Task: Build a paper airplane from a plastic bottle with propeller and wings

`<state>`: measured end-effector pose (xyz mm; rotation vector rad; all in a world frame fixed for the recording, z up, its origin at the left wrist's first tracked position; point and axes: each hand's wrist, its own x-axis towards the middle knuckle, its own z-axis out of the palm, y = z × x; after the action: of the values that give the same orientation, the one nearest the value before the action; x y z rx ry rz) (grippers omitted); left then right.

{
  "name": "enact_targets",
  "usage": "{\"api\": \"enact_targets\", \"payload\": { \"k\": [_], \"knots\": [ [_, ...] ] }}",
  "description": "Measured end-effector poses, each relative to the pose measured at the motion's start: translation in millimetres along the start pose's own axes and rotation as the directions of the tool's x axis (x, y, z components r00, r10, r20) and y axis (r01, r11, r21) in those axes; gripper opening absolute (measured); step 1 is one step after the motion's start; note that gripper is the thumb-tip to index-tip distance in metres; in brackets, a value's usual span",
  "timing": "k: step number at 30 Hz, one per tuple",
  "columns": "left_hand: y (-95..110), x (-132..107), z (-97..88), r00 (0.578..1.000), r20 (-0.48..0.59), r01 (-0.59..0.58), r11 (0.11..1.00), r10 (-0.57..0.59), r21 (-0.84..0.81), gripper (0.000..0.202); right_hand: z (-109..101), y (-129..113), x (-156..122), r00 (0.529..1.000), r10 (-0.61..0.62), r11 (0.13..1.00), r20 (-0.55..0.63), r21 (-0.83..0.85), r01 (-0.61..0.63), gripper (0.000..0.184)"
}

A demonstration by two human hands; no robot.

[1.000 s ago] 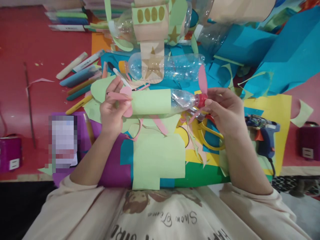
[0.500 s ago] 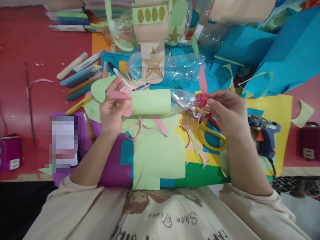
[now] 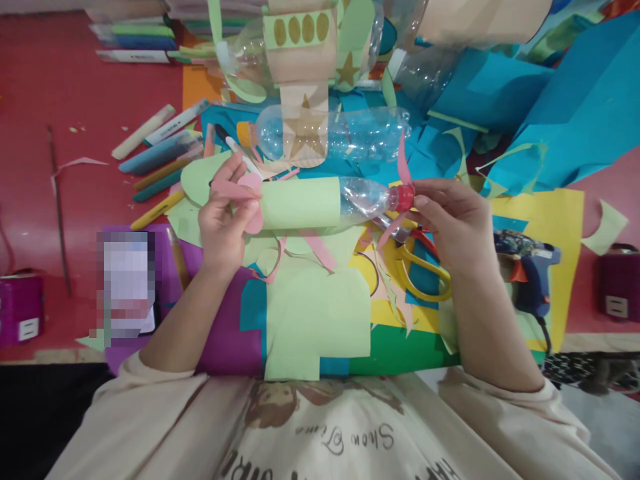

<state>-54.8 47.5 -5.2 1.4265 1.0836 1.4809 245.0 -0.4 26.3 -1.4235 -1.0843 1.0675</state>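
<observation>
At the clock's centre, the green-wrapped bottle (image 3: 301, 203) is lying level between your hands. At nine, your left hand (image 3: 224, 223) is gripping its pink-trimmed end; at three, your right hand (image 3: 453, 223) is pinching the red cap (image 3: 403, 198), seemingly steadying both ends. Scissors (image 3: 404, 270) are resting at four.

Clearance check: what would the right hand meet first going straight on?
Likely the red cap, right by the right hand; depth is unclear, so the upper pink blade could come first.
</observation>
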Motion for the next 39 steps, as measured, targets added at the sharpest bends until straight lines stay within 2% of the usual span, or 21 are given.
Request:
{"api": "enact_targets", "payload": {
  "k": [10,21,25,30,36,39],
  "knots": [
    [1,0,-0.6,0.995,0.032,-0.093,0.995,0.091,0.045,0.012,3,-3,-1,0.996,0.051,0.999,-0.075,-0.006,-0.052,0.010],
    [1,3,-1.7,0.991,0.056,-0.124,0.990,0.121,0.061,0.013,-1,-7,-3,0.996,0.065,0.998,-0.062,0.012,-0.064,0.015],
    [-3,3,-4.5,0.991,0.079,-0.114,0.990,0.108,0.083,0.020,2,-12,-1,0.991,0.108,0.992,-0.075,0.068,-0.103,0.014],
    [-4,2,-6.2,0.992,0.082,-0.104,0.991,0.097,0.089,0.028,1,-12,-1,0.992,0.123,0.989,-0.030,0.091,-0.120,0.010],
    [-2,0,-4.4,0.979,0.097,-0.187,0.978,0.178,0.093,0.017,-2,-9,0,0.987,0.160,0.984,-0.016,0.081,-0.158,0.011],
    [-5,-1,-5.9,0.991,0.087,-0.111,0.988,0.102,0.105,0.018,-2,-8,2,0.985,0.172,0.985,0.018,0.027,-0.172,0.012]
  ]
}}
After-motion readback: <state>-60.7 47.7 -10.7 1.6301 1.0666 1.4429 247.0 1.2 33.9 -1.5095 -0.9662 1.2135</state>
